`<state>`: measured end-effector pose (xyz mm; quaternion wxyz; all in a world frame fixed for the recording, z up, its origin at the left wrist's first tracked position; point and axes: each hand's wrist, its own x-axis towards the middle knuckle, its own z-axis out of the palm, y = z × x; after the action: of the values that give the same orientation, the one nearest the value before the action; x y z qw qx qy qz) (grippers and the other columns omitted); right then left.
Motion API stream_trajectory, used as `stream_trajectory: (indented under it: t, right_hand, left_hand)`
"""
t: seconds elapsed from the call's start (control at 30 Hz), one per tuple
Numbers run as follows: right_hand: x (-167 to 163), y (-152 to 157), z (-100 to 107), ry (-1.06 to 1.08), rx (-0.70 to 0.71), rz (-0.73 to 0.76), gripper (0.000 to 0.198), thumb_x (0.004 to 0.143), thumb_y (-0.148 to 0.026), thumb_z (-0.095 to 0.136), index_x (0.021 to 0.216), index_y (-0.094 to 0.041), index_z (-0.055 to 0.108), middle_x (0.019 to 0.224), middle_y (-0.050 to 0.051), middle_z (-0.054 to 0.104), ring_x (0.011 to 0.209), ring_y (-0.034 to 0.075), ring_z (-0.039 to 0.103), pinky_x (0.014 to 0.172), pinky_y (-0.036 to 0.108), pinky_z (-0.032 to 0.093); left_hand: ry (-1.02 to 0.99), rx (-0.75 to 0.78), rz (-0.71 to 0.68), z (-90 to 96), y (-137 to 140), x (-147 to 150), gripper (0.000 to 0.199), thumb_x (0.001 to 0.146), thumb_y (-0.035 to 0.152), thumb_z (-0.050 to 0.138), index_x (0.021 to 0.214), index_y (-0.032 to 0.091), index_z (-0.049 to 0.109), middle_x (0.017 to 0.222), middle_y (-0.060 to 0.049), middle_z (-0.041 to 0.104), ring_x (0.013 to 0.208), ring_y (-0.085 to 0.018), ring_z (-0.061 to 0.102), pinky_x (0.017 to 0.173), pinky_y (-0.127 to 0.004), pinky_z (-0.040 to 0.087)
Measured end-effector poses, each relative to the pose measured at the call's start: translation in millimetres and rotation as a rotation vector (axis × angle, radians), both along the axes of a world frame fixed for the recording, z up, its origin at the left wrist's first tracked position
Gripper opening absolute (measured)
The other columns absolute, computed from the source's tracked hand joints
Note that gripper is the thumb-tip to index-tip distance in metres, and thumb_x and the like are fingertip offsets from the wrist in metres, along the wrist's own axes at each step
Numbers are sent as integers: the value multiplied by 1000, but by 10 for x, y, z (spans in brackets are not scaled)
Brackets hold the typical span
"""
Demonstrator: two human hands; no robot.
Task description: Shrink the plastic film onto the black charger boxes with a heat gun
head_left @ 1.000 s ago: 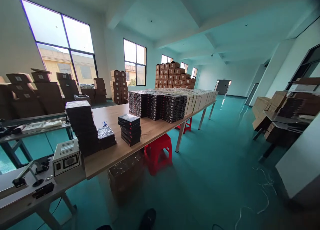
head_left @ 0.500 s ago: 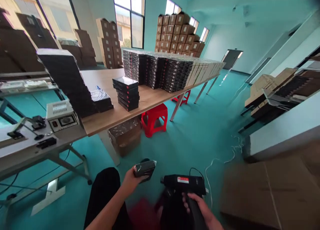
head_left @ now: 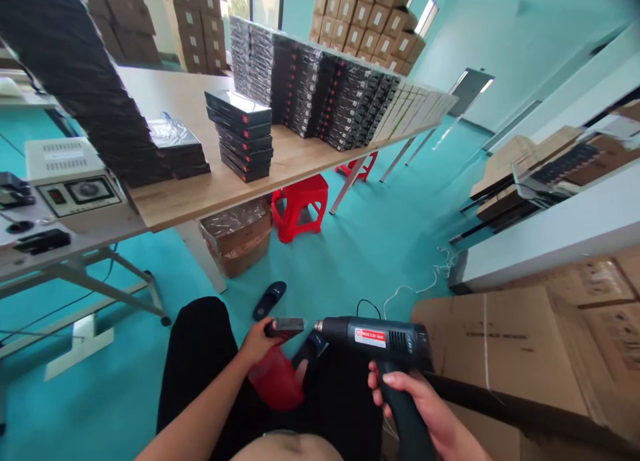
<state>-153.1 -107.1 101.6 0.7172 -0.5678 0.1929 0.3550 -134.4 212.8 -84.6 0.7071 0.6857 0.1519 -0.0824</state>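
My left hand (head_left: 257, 343) is closed round one end of a small dark box (head_left: 289, 325) with shiny clear film on it. In my right hand (head_left: 407, 391) is a black heat gun (head_left: 373, 337), gripped by its handle, with a red and white label on the barrel. Its metal nozzle points left at the free end of the box, with a small gap between them. Both are held low, above my lap.
A wooden table (head_left: 200, 206) bears a short stack of black boxes (head_left: 241, 137), a tall leaning stack (head_left: 75, 81) and long wrapped rows (head_left: 310, 87). A red stool (head_left: 303, 204) and an open carton (head_left: 237, 237) stand beneath. Large cartons (head_left: 500, 347) are at right.
My view has tilted downward. The heat gun's nozzle and the box are now closer together, and the box has turned so its end faces the nozzle.
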Motion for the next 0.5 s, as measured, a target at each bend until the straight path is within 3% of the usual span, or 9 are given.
stream_trajectory:
  t: [0.2, 0.5]
  right_hand:
    - [36, 233, 71, -48, -87, 96, 28, 78, -22, 58, 103, -11, 64, 86, 9, 68, 67, 15, 62, 53, 23, 48]
    - [36, 383, 59, -38, -154, 36, 26, 74, -24, 60, 95, -11, 65, 77, 8, 67, 60, 15, 62, 47, 22, 46]
  left_hand:
    - [-130, 222, -123, -88, 19, -53, 35, 63, 39, 72, 88, 15, 65, 80, -5, 67, 78, -23, 61, 74, -34, 46]
    - [-110, 260, -126, -58, -4, -70, 31, 62, 39, 72, 84, 17, 65, 79, -3, 65, 79, -23, 59, 74, -32, 44]
